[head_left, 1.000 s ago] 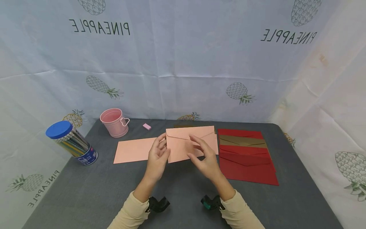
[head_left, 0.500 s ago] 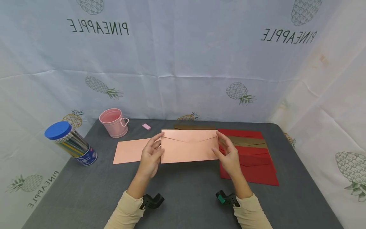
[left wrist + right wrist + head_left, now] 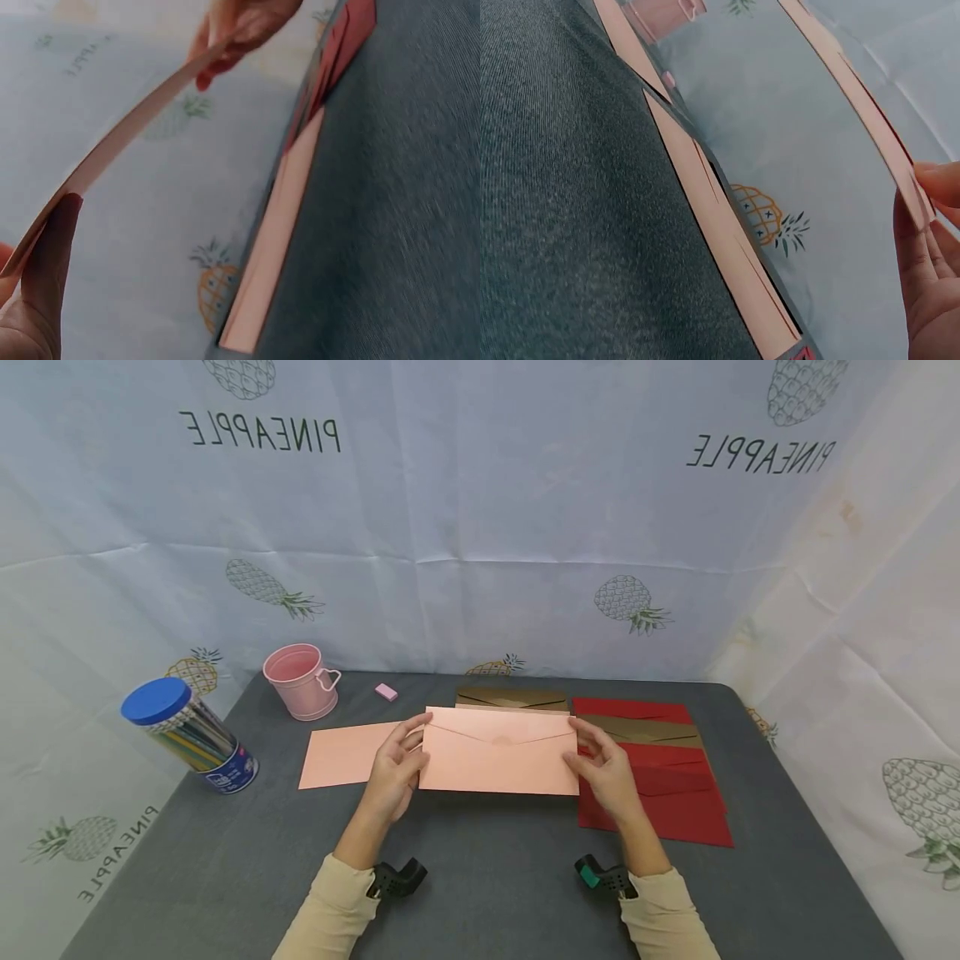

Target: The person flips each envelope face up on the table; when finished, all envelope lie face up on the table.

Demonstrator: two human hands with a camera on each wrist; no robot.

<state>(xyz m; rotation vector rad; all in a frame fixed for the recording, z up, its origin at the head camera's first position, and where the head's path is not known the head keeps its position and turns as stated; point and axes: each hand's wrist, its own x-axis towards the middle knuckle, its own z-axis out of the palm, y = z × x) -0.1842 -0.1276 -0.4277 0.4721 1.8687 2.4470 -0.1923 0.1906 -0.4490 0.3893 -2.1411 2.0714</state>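
Note:
A pink envelope (image 3: 498,764) is held up level between both hands, its pointed flap facing the person. My left hand (image 3: 388,777) pinches its left end, and my right hand (image 3: 611,781) pinches the right end between thumb and fingers. The left wrist view shows the envelope (image 3: 124,139) bowed slightly and raised off the table. In the right wrist view, the thumb and fingers of the right hand (image 3: 930,277) close on one end. Below it another pink envelope (image 3: 712,210) lies on the table, mostly hidden from the head view.
Red envelopes (image 3: 678,806) and a brown one (image 3: 652,732) overlap at right. Another brown envelope (image 3: 513,697) lies behind. Flat pink paper (image 3: 341,757) is at left, near a pink bucket (image 3: 300,685), a pink eraser (image 3: 386,692) and a blue-lidded tub of pencils (image 3: 195,739).
My right hand has moved right from the envelope's front to grip its right end. The envelope has straightened and dropped slightly, showing more of the brown envelope behind.

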